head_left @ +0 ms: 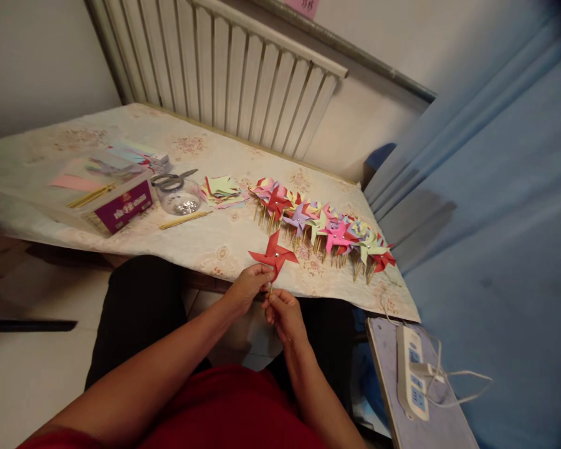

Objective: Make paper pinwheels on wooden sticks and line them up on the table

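A red paper pinwheel (277, 254) with a shiny pin at its centre is held up over the table's front edge. My left hand (252, 284) pinches its lower blade between thumb and fingers. Just below, my right hand (283, 312) is closed around the thin wooden stick under the blades; most of the stick is hidden by the fingers. Beyond both hands, rows of finished pinwheels (339, 236) in red, pink, yellow and purple lie on the tablecloth with their sticks toward me.
Left of the pinwheels are a stack of coloured paper squares (222, 188), scissors (172, 179) across a clear bowl of pins (184, 204), loose sticks (186, 220) and a purple-labelled plastic box (124, 204). A power strip (411, 374) with cables sits at right, beside a blue curtain (505, 237).
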A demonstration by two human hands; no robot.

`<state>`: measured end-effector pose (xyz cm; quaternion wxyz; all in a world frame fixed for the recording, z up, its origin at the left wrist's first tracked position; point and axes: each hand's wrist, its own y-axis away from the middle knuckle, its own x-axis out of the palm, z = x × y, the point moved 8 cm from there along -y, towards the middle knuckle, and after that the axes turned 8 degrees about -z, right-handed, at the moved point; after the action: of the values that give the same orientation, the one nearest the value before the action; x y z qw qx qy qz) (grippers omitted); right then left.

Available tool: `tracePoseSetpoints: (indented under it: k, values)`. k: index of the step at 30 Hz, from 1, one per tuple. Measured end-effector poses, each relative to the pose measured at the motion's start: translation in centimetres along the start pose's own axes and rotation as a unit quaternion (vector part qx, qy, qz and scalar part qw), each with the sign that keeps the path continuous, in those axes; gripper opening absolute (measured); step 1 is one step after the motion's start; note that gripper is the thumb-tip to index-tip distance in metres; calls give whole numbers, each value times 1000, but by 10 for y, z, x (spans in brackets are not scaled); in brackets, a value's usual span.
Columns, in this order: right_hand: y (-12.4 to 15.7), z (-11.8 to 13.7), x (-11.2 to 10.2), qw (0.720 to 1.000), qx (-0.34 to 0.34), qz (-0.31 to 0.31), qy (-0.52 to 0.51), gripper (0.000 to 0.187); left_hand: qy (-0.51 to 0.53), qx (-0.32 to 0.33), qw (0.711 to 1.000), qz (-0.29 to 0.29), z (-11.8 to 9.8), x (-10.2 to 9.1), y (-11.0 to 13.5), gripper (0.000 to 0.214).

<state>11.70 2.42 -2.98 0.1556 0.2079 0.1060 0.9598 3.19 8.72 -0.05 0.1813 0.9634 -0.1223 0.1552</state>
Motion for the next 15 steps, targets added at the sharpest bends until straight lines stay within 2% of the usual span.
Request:
tracePoseSetpoints:
  k: [15]
  values:
    - [0,-1,0,1000,3,3,-1,28,-15,16,1000,10,1,1,1,26]
